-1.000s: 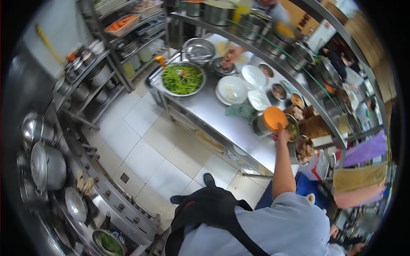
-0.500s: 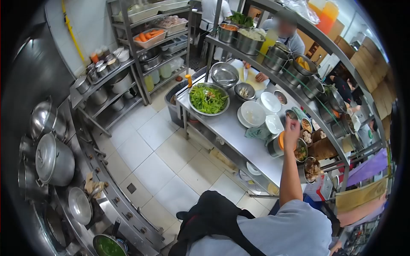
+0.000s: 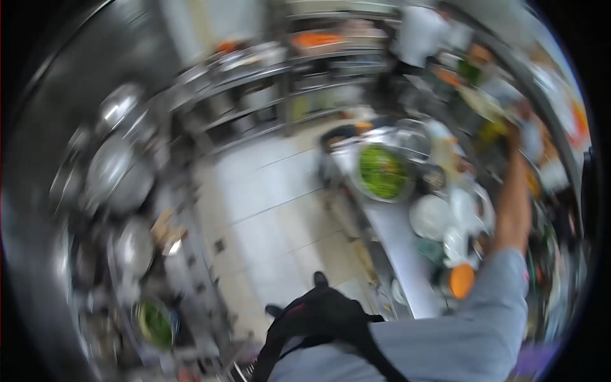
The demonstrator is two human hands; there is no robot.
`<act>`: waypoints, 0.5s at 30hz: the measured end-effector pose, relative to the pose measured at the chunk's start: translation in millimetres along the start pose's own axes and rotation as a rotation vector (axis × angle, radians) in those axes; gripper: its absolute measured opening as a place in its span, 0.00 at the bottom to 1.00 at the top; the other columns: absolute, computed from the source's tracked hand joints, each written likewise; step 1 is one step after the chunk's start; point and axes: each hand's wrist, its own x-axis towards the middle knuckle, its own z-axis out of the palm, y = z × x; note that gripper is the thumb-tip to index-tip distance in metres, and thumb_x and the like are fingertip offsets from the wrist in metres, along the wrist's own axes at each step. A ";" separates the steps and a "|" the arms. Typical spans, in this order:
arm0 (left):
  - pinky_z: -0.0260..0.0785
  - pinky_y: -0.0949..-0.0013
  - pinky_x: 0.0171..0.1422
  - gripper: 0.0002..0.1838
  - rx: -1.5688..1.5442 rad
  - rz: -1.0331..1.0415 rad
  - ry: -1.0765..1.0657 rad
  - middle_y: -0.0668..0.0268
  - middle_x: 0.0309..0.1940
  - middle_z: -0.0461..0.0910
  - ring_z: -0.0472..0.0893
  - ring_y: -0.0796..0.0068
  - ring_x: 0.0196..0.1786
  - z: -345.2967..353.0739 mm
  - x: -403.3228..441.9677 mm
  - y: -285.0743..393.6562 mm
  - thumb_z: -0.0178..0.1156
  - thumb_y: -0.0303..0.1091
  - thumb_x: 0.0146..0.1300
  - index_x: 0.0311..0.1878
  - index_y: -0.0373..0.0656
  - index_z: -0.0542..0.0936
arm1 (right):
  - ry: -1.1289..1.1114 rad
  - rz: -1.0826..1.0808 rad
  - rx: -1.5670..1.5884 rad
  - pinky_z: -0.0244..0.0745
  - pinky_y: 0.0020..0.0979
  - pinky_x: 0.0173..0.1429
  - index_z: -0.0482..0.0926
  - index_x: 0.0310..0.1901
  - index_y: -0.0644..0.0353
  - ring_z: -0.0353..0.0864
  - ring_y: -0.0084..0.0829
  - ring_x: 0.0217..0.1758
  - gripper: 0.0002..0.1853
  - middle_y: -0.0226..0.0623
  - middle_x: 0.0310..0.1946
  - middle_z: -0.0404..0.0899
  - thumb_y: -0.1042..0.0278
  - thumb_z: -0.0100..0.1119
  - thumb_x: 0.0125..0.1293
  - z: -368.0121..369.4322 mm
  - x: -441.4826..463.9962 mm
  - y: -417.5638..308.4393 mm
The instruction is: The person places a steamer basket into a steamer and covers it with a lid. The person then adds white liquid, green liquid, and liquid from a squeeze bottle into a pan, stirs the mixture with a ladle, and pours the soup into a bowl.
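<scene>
My right hand (image 3: 514,130) is stretched up toward the raised rack at the right, among blurred containers. Motion smears its fingers, so whether it holds anything is unclear. A blurred yellow container (image 3: 490,134) is close beside it. Below and left of the arm, a steel bowl of chopped green vegetables (image 3: 382,172) stands on the steel table (image 3: 401,239). White bowls (image 3: 429,216) and an orange lid (image 3: 461,281) lie nearer to me. My left hand cannot be made out.
On the left, a stove line carries a big lidded pot (image 3: 111,169) and a pan with green contents (image 3: 154,323). Shelves with an orange-filled tray (image 3: 318,41) stand at the back. A person in white (image 3: 420,35) is near them. Tiled floor (image 3: 273,210) runs between.
My right hand has moved from the small containers beside the white bowls up and forward to the rack. The view has turned toward the right and become blurred.
</scene>
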 end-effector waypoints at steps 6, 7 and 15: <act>0.69 0.58 0.23 0.09 0.196 -0.075 0.336 0.55 0.28 0.80 0.81 0.65 0.24 30.6 4.4 -37.7 0.53 0.32 0.70 0.42 0.40 0.80 | -0.090 -0.332 -0.127 0.74 0.47 0.59 0.68 0.65 0.67 0.78 0.51 0.58 0.57 0.55 0.56 0.77 0.21 0.70 0.51 88.9 2.3 -88.8; 0.75 0.51 0.33 0.11 0.009 -0.278 0.316 0.48 0.31 0.82 0.84 0.51 0.30 36.4 -22.5 41.3 0.54 0.34 0.71 0.44 0.37 0.81 | -0.080 -0.348 -0.140 0.74 0.47 0.57 0.68 0.64 0.67 0.78 0.51 0.56 0.56 0.54 0.55 0.77 0.21 0.70 0.51 95.0 4.3 -92.7; 0.77 0.44 0.54 0.27 0.128 -0.263 0.531 0.41 0.44 0.85 0.85 0.36 0.48 58.3 27.7 68.8 0.55 0.36 0.72 0.72 0.40 0.74 | 0.107 -0.428 -0.165 0.74 0.45 0.47 0.71 0.56 0.63 0.78 0.46 0.44 0.49 0.47 0.44 0.78 0.23 0.72 0.51 28.1 -24.8 -91.8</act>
